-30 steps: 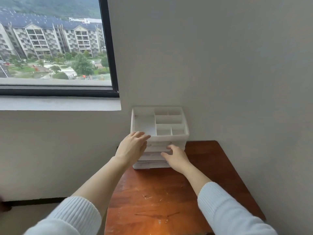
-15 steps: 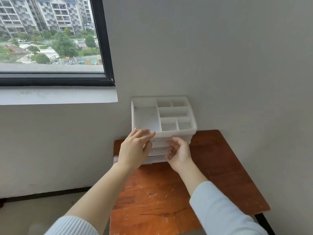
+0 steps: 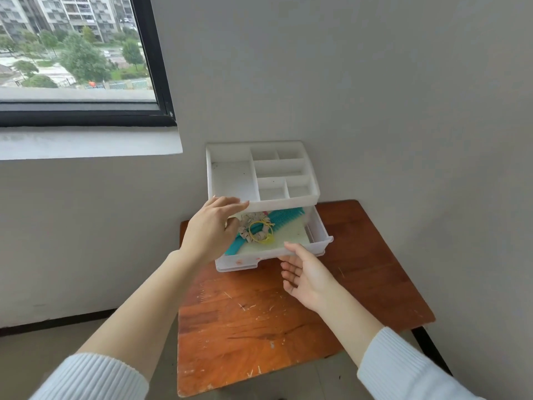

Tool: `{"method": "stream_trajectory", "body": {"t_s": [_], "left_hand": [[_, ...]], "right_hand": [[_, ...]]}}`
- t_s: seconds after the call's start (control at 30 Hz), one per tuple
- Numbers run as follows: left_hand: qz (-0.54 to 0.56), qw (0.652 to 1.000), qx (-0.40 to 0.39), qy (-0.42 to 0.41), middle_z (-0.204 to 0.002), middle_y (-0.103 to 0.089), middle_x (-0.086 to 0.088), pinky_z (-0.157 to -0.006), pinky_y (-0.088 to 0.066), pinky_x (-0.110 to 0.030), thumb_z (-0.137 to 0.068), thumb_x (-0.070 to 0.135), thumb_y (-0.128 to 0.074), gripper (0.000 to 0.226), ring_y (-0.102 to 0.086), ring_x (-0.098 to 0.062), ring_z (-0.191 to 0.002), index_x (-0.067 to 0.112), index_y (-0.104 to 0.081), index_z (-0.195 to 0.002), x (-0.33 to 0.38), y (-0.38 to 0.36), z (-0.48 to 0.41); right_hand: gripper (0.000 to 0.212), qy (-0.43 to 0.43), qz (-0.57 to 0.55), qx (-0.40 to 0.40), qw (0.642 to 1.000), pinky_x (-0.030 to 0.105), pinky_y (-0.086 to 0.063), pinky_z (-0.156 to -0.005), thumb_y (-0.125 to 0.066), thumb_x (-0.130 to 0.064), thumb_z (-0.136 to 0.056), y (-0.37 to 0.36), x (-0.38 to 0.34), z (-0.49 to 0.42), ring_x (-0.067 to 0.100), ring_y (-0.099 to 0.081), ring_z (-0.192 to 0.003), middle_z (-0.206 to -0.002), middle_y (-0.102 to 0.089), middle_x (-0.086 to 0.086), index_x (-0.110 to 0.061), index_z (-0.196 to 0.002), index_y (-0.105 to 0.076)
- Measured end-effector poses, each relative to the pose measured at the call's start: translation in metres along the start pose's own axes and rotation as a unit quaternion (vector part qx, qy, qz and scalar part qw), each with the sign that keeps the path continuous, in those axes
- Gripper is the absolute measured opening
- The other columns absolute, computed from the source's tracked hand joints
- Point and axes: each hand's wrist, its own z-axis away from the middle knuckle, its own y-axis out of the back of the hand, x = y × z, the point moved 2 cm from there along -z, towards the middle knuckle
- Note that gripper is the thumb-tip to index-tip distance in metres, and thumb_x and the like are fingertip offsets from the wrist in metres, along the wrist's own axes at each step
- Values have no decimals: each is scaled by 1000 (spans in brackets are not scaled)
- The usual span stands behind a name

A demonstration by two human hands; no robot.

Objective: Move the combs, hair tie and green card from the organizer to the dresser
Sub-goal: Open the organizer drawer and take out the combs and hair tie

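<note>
A white organizer (image 3: 313,183) stands at the back of the wooden dresser (image 3: 259,327), against the wall. Its top drawer (image 3: 320,235) is pulled out. Inside, teal combs (image 3: 285,216) lie diagonally, with a beige scrunchie hair tie (image 3: 248,225) and a yellow elastic (image 3: 261,230) on top. Under them lies a pale green card (image 3: 291,232). My left hand (image 3: 210,229) grips the front left edge of the organizer's top tray and hides the drawer's left part. My right hand (image 3: 305,272) holds the drawer's front lip, thumb on top and fingers curled below.
The organizer's top tray has several compartments with nothing in them. A wall runs close along the dresser's right and back. A window and its sill (image 3: 86,142) are at the upper left. The scratched dresser top extends toward me; the floor lies to its left.
The top drawer has slid out toward me under my right hand, showing the combs, hair tie and card. My left hand stays on the organizer's front edge. The view has tilted down.
</note>
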Motion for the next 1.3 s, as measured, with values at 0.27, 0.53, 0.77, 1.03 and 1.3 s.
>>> {"method": "stream_trajectory", "body": {"t_s": [0.27, 0.53, 0.77, 1.03, 1.3], "left_hand": [[-16, 999, -32, 10, -142, -52, 2, -104, -44, -41, -89, 21, -55, 44, -43, -21, -134, 29, -54, -133, 10, 1, 5], [-176, 984, -3, 10, -101, -68, 0, -80, -49, -38, -80, 32, -64, 27, -51, -26, -101, 14, -73, -98, 27, -9, 34], [-314, 930, -158, 104, -94, -33, -3, -80, -23, -37, -78, 42, -61, 32, -32, -27, -107, 15, -64, -93, 40, -25, 21], [-317, 923, -189, 114, -78, -53, -4, -90, -27, -40, -77, 22, -61, 15, -45, -28, -102, 17, -46, -77, 45, -34, 5], [-304, 919, -232, 98, -94, -66, -7, -70, -39, -33, -86, 37, -54, 27, -50, -28, -102, 13, -62, -92, 42, -46, -10]], "right_hand": [[47, -3, 97, -34, 995, 28, -49, -66, -68, -44, -81, 21, 0, 21, 18, -58, -82, -90, -65, 7, -4, -105, -71], [16, 289, 469, -30, 834, 16, -50, -57, -64, -35, -85, -7, -65, 35, 8, -62, -68, -68, -65, -12, -21, -83, -72], [30, 372, 693, 72, 613, 23, -35, -51, -60, -35, -88, -52, -60, -19, 21, -62, -80, -102, -69, 4, -14, -109, -58], [14, 428, 664, 59, 611, 26, -35, -55, -62, -25, -83, -36, -77, -24, 20, -53, -68, -76, -59, 0, -16, -81, -51], [14, 460, 634, 55, 619, 27, -41, -54, -61, -28, -79, -15, -108, -10, 23, -60, -68, -74, -66, 2, -18, -89, -62]]}}
